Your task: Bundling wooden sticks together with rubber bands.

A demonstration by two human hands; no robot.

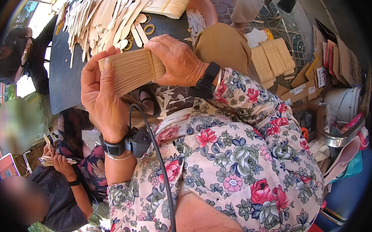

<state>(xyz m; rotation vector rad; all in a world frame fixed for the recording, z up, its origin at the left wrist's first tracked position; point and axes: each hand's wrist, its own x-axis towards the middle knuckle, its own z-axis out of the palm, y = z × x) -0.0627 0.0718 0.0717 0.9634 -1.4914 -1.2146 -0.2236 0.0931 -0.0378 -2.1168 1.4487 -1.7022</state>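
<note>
Head view. One thick bundle of thin pale wooden sticks, bound by a rubber band (132, 70), is held between both hands in front of the person, near the middle of the picture. The left hand (101, 98) is curled about the bundle's near left end, thumb up along the cut ends and fingers behind. The right hand (176, 59) is closed over the bundle's right end from above, fingers wrapped down its far side. Each wrist carries one black band, two in all.

Beyond the hands lies one dark table top (65, 75) bearing a loose heap of flat pale wooden spoons and sticks (103, 17), too many to count, and one banded bundle at its far edge (166, 5). To the right, several stacked bundles of sticks (273, 57) lie on the floor beside cardboard pieces (303, 86). At the near left, another person's hands (55, 158) hold a few sticks.
</note>
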